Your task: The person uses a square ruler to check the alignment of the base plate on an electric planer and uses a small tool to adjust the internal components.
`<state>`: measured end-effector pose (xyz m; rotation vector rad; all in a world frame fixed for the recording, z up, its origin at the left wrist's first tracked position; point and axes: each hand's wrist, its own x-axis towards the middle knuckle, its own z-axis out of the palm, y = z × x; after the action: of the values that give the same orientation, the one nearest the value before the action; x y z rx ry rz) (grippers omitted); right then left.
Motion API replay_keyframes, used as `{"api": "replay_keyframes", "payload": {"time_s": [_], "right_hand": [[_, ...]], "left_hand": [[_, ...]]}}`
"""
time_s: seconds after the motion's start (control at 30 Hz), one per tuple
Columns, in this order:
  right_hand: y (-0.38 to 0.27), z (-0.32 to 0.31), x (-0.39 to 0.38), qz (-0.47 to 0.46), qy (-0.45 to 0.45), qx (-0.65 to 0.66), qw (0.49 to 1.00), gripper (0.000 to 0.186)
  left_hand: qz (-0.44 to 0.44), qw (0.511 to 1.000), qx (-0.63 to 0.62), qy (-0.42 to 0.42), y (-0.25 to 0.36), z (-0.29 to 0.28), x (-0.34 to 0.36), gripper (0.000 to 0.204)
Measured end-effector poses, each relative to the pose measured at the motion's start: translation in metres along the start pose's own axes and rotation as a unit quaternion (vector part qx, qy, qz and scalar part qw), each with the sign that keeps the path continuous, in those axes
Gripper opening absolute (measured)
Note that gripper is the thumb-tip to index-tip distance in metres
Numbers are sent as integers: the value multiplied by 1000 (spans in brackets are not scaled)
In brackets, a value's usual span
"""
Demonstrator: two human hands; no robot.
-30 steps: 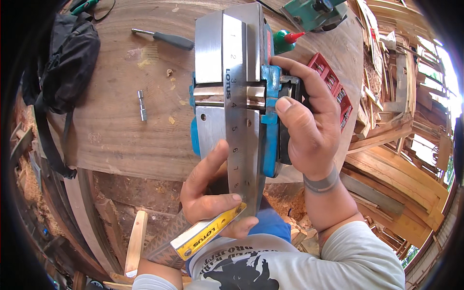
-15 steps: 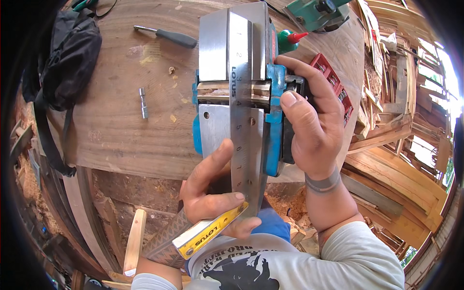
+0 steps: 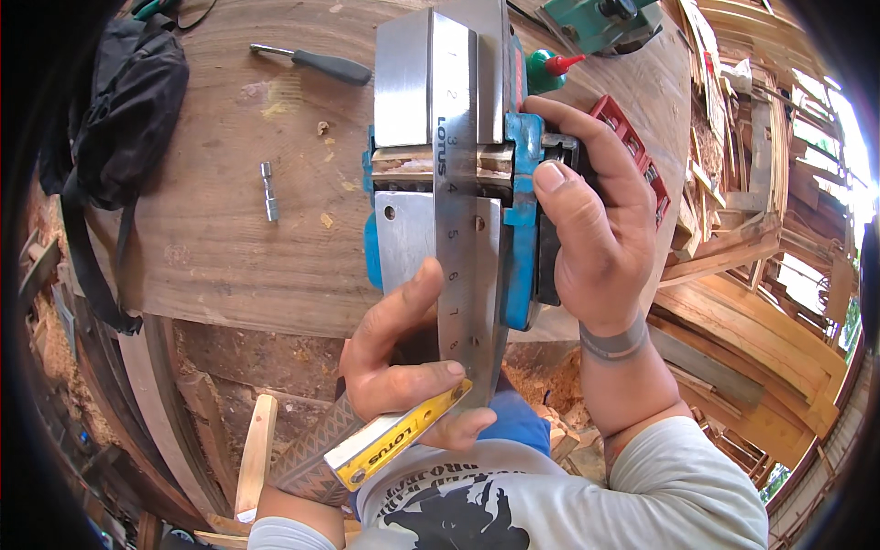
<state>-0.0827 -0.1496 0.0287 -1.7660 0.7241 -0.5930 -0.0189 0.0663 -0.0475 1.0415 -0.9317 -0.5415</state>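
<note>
A blue electric hand planer lies with its metal sole facing up, and the cutter drum shows in the gap between the two sole plates. My right hand is closed round the planer's right side, its thumb and forefinger against the blue housing. Lengthwise over the sole and across the drum gap runs the steel blade of a try square. Its yellow-edged stock points down to the left. My left hand pinches the square near the corner, forefinger resting beside the blade on the near sole plate.
On the wooden table lie a grey-handled driver and a small metal socket. A black bag is at the left. Behind the planer are a green bottle, a red bit case and a green power tool. Lumber fills the right.
Hardly anything differs. The planer and square sit very slightly higher in the picture, along with the table. Both hands keep the same hold.
</note>
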Motion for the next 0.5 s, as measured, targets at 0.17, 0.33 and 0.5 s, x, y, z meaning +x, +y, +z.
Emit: {"api": "replay_keyframes", "payload": {"time_s": [0.17, 0.33, 0.5], "right_hand": [[0, 1, -1, 23, 4, 16, 1000, 39], [1, 3, 1, 11, 10, -3, 1000, 38], [-2, 2, 2, 29, 9, -10, 1000, 37]], "left_hand": [[-4, 1000, -15, 8, 1, 1, 0, 47], [-17, 1000, -5, 2, 6, -2, 2, 47], [-18, 1000, 4, 7, 6, -1, 3, 48]]}}
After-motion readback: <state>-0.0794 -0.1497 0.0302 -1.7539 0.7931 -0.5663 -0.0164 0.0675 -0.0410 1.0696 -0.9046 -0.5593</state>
